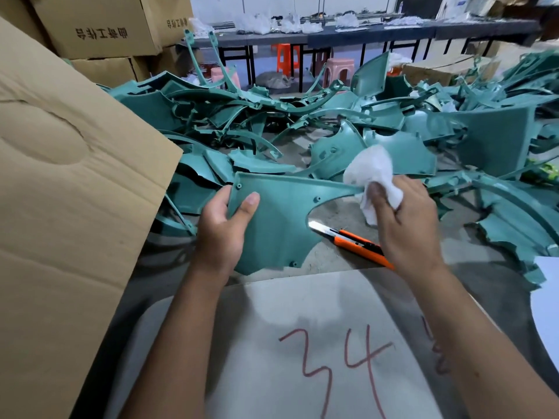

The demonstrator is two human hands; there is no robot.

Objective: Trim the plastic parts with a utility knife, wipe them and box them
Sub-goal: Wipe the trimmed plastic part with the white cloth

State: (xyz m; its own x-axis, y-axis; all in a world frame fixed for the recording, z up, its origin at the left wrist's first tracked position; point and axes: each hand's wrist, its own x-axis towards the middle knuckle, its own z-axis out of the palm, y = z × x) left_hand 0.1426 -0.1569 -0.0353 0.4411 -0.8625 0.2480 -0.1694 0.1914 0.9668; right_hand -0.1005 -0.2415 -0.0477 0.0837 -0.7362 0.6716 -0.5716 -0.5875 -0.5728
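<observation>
A flat teal plastic panel (281, 216) with a curved cutout is held above the table. My left hand (225, 228) grips its left edge, thumb on top. My right hand (406, 225) holds a white cloth (373, 173) against the panel's thin right tip. An orange utility knife (355, 243) with its blade extended lies on the table under my right hand, partly hidden by the wrist.
A big heap of teal plastic parts (393, 122) covers the table behind. An open cardboard box flap (69, 189) rises at the left. A white sheet (317, 343) marked 34 in red lies in front. Stacked cartons (99, 28) stand at the back left.
</observation>
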